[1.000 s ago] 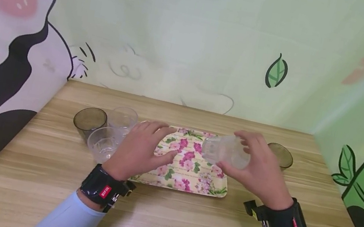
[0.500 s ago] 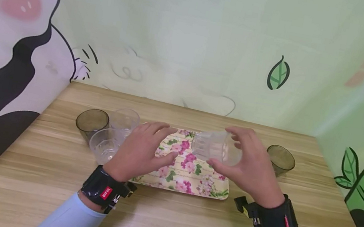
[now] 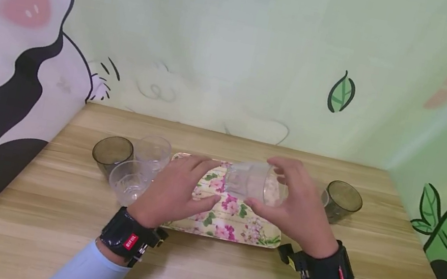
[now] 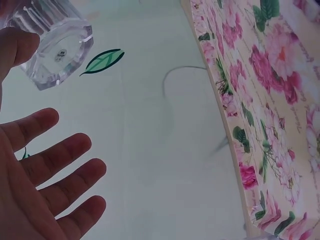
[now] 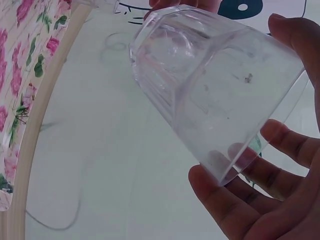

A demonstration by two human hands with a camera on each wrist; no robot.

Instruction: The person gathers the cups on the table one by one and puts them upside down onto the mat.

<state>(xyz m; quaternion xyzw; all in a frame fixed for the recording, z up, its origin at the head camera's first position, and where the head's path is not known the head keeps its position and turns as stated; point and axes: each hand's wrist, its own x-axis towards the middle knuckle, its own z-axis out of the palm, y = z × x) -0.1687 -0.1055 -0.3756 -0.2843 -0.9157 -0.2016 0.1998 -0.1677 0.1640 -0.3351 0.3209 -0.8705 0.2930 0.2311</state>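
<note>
My right hand (image 3: 298,210) grips a clear plastic cup (image 3: 245,179) near its rim, thumb on one side and fingers on the other. The cup lies on its side in the air over the flowered tray (image 3: 252,232), its faceted base turned toward my left hand (image 3: 175,193). That left hand holds nothing; its fingers are spread and slightly bent, thumb apart, over the tray's left part. In the left wrist view the base of the cup (image 4: 62,55) appears beside the left thumb. The right wrist view shows the cup (image 5: 225,85) with nothing inside.
Left of the tray stand a dark smoky cup (image 3: 111,157) and two clear cups, one behind (image 3: 154,150) and one in front (image 3: 123,184), partly hidden by the left hand. Another dark cup (image 3: 344,203) stands at the right. A printed fabric wall (image 3: 237,62) borders the wooden table (image 3: 204,275).
My right hand has moved left with the clear cup, bringing its base closer to my left hand. The left hand stays nearly in place.
</note>
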